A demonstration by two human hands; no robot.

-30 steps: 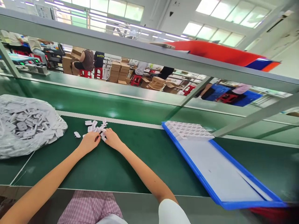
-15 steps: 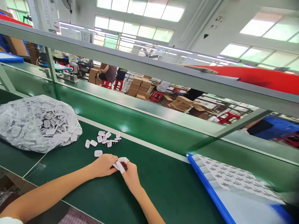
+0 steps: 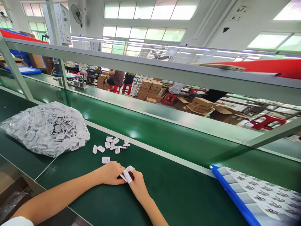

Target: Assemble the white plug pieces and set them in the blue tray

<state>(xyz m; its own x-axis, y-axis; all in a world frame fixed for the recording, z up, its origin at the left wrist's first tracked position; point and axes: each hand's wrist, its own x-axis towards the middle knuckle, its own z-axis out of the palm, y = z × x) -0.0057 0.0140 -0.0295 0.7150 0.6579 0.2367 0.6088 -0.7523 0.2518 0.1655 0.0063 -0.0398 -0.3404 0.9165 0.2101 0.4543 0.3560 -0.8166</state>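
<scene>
Near the middle of the green work surface, my left hand (image 3: 114,173) is closed on a small white plastic plug piece (image 3: 123,178), mostly hidden by the fingers. My right hand (image 3: 138,183) meets it from the right, with white finger covers (image 3: 128,175) on its thumb and forefinger. Those fingers are curled together at the piece; what lies inside that hand is hidden. Just beyond my left hand rests one loose white plug piece (image 3: 106,160). Farther off lie several more plug pieces (image 3: 113,144), some with pins showing.
A clear plastic bag (image 3: 47,128) full of similar pieces lies at the left. To the right stands a blue-edged tray (image 3: 231,194) with rows of printed white material. A green barrier (image 3: 150,125) and a metal rail (image 3: 141,67) run across; people sit beyond among cardboard boxes (image 3: 147,89).
The view has turned slightly, so everything sits lower and most things farther right. Both hands stay together. A reddish-brown patch seen inside my right hand before is now hidden.
</scene>
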